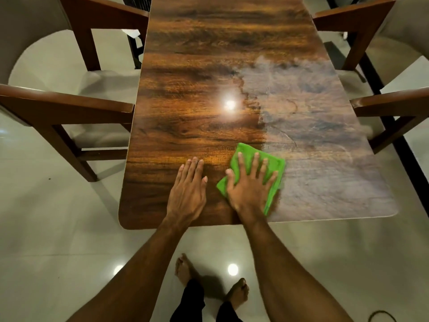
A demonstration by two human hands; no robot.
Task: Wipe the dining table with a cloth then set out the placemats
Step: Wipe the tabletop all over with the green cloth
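Note:
A long dark wooden dining table (197,66) stretches away from me. Its left half is glossy, while its right near part carries a dull hazy film (313,135). A folded bright green cloth (249,152) lies near the front edge, and my right hand (250,182) presses flat on it with fingers spread. To its left, my left hand (188,189) rests palm down on the bare wood, holding nothing. No placemats are in sight.
Wooden armchairs with pale seats stand on both sides: two at the left (65,105) and two at the right (390,101). The floor (58,228) is shiny light tile. My bare feet (185,270) are just below the table's front edge. A dark cord (380,314) lies bottom right.

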